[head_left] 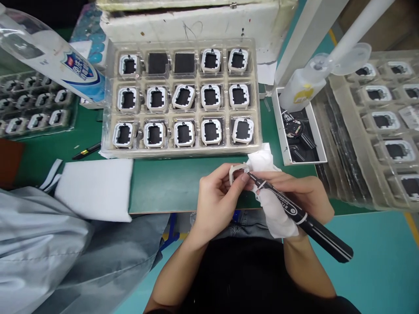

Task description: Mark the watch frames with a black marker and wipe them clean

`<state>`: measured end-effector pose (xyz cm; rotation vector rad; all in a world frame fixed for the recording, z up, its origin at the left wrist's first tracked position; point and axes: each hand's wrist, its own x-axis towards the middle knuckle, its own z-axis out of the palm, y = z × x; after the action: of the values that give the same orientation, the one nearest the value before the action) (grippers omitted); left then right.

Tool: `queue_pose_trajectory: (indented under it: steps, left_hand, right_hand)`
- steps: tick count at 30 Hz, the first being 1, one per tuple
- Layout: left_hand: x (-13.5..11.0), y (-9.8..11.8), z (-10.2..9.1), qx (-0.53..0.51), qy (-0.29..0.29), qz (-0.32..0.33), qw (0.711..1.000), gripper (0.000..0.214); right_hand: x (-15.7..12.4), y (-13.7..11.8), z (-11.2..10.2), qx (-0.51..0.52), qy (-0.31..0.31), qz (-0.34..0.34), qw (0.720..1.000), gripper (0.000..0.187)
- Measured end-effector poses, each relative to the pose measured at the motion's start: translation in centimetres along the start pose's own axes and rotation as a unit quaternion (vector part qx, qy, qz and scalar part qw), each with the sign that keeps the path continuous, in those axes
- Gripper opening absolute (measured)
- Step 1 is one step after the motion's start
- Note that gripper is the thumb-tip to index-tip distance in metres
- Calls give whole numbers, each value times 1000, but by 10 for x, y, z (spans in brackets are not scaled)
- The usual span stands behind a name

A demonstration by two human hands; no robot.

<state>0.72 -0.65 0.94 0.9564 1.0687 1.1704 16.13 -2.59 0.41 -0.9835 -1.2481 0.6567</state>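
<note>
Between the fingers of my left hand (pixel 218 198) is a small pale watch case frame (pixel 233 171), held up over the table's front edge. My right hand (pixel 303 192) grips a black marker pen (pixel 304 220). Its tip meets or nearly meets the frame's right side; contact is hard to tell. White tissue (pixel 278 216) is tucked under the pen in the same hand, and more tissue (pixel 262 158) lies just behind. Beyond my hands stands a clear plastic tray (pixel 183 151) of similar frames in rows; two back-row pockets hold no frame.
A white box (pixel 322 158) with black marker parts stands right of the tray, with a white pump bottle (pixel 303 87) in it. Stacked trays (pixel 356 174) fill the far right. At left are a large bottle (pixel 62 56), white foam (pixel 94 189), a pen (pixel 87 151) and a person's grey-blue sleeve (pixel 36 244).
</note>
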Motion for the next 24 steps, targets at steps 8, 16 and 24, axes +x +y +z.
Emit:
queue_pose_trajectory:
  steps: [8,16,24]
  left_hand:
    - [-5,-3,-3,73,-9,24,997,18]
    - [-8,-5,-1,141,-10,60,988,18]
    - [-7,-5,-1,151,-13,76,985,14]
  right_hand:
    - [-2,5,6,-37,16,-47,998,19]
    - [-3,1,7,-61,12,-55,997,19]
    - [-3,2,6,-57,7,-54,997,21]
